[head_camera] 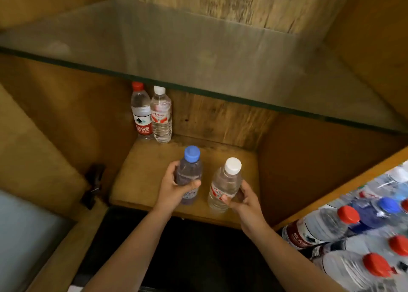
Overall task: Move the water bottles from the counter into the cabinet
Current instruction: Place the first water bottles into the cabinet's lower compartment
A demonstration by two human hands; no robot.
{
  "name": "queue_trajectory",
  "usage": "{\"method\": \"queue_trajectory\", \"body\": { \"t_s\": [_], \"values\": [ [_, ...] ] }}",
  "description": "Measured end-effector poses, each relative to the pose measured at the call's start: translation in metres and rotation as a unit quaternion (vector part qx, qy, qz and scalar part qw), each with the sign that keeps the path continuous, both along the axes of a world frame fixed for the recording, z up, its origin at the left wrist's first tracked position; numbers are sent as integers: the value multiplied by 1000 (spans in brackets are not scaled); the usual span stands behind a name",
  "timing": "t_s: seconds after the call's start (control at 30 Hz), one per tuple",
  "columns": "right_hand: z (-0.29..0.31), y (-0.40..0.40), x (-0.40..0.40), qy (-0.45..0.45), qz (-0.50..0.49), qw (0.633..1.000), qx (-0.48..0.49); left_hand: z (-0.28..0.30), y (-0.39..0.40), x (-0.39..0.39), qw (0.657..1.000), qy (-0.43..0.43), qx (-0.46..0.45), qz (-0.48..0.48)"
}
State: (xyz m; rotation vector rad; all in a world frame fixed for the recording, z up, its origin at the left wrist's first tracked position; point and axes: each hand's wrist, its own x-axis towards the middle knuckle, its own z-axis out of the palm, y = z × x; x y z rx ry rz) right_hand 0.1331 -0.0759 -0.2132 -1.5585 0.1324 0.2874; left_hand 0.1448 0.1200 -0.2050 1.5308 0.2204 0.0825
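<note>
My left hand (174, 187) grips a blue-capped bottle (190, 170) upright over the front of the wooden cabinet shelf (145, 172). Beside it, my right hand (244, 200) holds a white-capped bottle (225, 182) with a red label, tilted slightly, over the same shelf. Whether either bottle rests on the wood I cannot tell. In the shelf's back left corner stand a red-capped bottle (141, 110) and a white-capped bottle (161, 115), touching each other.
A glass shelf (198, 55) spans the cabinet above the bottles. Wooden side walls close in left and right. At the lower right, several bottles with red and blue caps (348, 227) stand packed together. A dark hinge (93, 183) sits on the left wall.
</note>
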Motion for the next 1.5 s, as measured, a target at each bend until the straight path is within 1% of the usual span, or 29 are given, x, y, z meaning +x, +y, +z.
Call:
{"method": "queue_trajectory", "body": {
  "t_s": [0.2,0.27,0.4,0.5,0.6,0.7,0.77,0.9,1.0,1.07,1.13,1.27,1.4,1.5],
  "values": [
    [-1,-2,8,7,40,999,3,-7,2,0,1000,12,-1,-26],
    [2,-1,10,-5,56,998,-24,-10,2,-5,999,25,-3,-22],
    [-1,2,5,-22,43,995,-91,-24,0,-28,997,66,28,40],
    [-11,7,-1,-29,44,990,-134,-34,-5,-45,995,65,45,64],
    [-19,15,-3,-49,21,981,-185,-41,-11,-43,991,57,95,81],
    [-22,20,6,-92,12,967,-237,-46,-20,-29,987,47,120,93],
    [-26,25,16,-110,14,962,-249,-51,-23,-19,986,52,117,102],
    [-30,39,49,-132,4,956,-263,-61,-19,12,983,23,133,129],
    [-33,51,79,-144,1,947,-286,-61,-11,47,971,6,178,157],
    [-34,59,98,-150,-1,938,-312,-60,-3,69,967,7,201,159],
    [-33,68,117,-150,-5,933,-327,-59,6,88,966,6,205,154],
    [-29,84,144,-140,-15,936,-323,-56,18,115,968,1,204,145],
    [-27,94,157,-128,-28,932,-339,-56,25,132,960,2,245,136],
    [-26,100,163,-111,-36,932,-344,-55,24,140,953,3,259,155]
  ]
}}
